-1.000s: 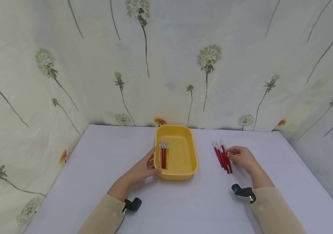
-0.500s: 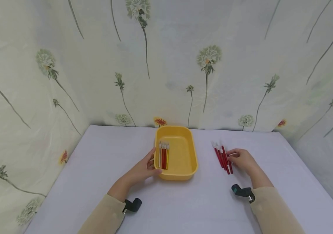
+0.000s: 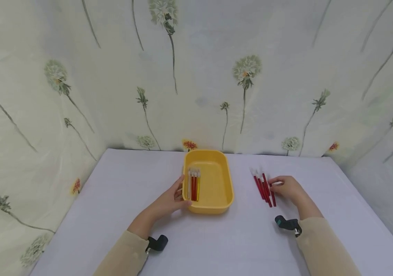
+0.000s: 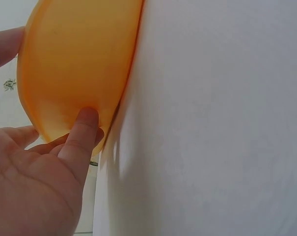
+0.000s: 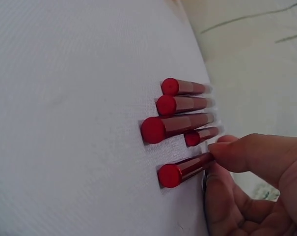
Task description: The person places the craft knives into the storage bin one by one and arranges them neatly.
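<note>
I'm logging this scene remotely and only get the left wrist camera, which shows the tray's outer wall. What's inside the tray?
Observer: Slim pencil-like sticks, some red, one yellow, one pale, lie side by side along the left of the tray.

Operator: Thanks. Anything going on over on the right?

Observer: Yes, the right hand pinches a single red stick between thumb and fingers.

Operator: Is that the only one out there?

Observer: No, four other red sticks lie close beside it on the table.
</note>
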The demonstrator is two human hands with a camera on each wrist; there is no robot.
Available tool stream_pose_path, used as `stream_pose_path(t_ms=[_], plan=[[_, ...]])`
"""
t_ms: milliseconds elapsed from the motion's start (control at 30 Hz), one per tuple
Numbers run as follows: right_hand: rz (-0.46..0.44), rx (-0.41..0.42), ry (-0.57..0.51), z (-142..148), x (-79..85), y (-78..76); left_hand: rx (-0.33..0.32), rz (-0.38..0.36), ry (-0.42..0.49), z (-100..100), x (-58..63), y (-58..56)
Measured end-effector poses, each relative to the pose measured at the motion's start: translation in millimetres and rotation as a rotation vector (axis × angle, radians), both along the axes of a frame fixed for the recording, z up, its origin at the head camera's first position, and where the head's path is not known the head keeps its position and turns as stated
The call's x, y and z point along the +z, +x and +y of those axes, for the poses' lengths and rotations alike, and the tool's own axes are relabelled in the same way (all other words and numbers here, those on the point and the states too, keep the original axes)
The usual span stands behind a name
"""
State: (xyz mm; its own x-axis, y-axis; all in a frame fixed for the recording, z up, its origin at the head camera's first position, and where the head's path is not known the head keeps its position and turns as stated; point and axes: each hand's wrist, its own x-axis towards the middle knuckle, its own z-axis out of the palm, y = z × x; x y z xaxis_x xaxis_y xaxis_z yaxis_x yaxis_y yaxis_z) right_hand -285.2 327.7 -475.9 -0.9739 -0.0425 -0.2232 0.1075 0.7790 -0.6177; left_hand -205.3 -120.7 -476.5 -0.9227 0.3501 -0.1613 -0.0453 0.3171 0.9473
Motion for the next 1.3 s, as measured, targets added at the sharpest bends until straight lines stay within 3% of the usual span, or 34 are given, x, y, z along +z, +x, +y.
stream_pose_path(t_ms=[400, 833, 1300], plan=[[-0.007, -0.077, -0.097, 8, -4.2, 8.4, -0.003, 0.001, -0.008, 3, 0.1, 0.8], [-0.056, -0.197, -0.238, 4, 18.5, 24.0, -0.005, 0.007, -0.025, 3, -2.2, -1.9], [-0.036, -0.141, -0.358, -20, 48.3, 31.7, 0.013, 0.001, -0.016, 1, -3.4, -1.4]])
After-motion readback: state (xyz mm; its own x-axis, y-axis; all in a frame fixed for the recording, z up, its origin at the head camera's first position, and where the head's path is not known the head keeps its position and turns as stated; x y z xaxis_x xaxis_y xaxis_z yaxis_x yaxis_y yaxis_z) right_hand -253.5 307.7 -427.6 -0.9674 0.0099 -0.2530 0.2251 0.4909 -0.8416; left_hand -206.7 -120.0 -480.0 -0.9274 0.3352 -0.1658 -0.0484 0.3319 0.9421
